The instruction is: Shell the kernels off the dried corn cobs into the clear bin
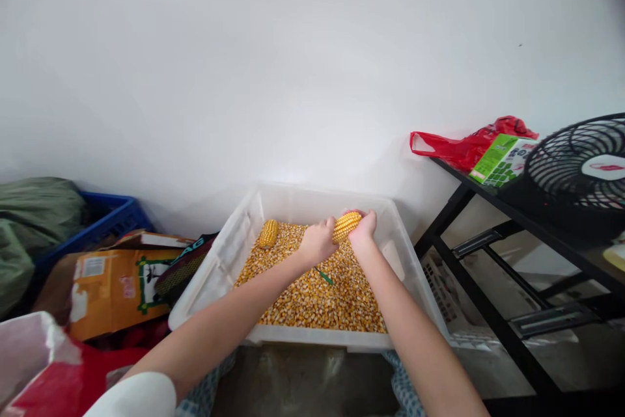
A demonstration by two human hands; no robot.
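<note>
A yellow ear of corn (pixel 346 226) is held above a white plastic tub (pixel 215 265) of loose corn kernels (pixel 317 309). My right hand (pixel 364 227) is wrapped round its far right side. My left hand (pixel 318 242) is closed in a fist against its near left end; its fingertips are partly hidden. Just below that hand, a thin green piece (pixel 325 276) shows over the kernels; I cannot tell what it is or whether the hand touches it. Another ear of corn (pixel 268 233) lies on the kernels at the tub's back left.
On the right stands a black rack (pixel 488 261) bearing a red plastic bag (pixel 463 147), a green and white box (pixel 505 160) and a black fan (pixel 581 163). To the left are a cardboard box (pixel 114 283) and a blue crate (pixel 114 212). A white wall rises behind the tub.
</note>
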